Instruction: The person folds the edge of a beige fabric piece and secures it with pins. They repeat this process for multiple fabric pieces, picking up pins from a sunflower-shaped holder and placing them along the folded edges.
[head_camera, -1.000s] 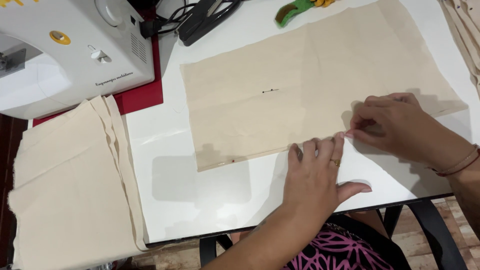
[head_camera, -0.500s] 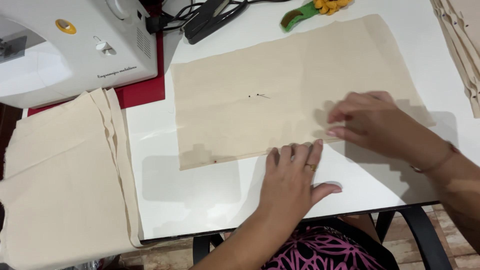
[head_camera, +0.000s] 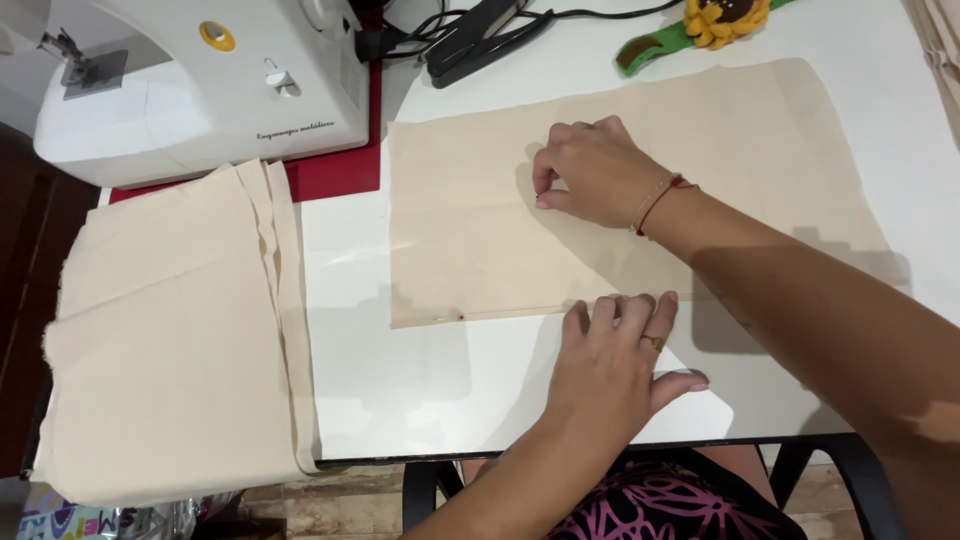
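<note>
A beige rectangular cloth piece (head_camera: 470, 240) lies flat on the white table (head_camera: 400, 380). My left hand (head_camera: 620, 360) rests flat, fingers spread, with its fingertips on the cloth's near edge; it wears a ring. My right hand (head_camera: 590, 170) sits on the middle of the cloth with fingers curled and pinched together at the fabric; a thin bracelet is on its wrist. Whether something small is held between those fingers cannot be seen.
A white sewing machine (head_camera: 200, 80) stands at the back left on a red mat (head_camera: 335, 170). A stack of folded beige cloth (head_camera: 170, 330) hangs over the table's left edge. A black device with cables (head_camera: 480, 35) and a sunflower-shaped item (head_camera: 725, 20) lie at the back.
My right hand moved left from the cloth's near right edge to its middle. My left hand stayed at the near edge.
</note>
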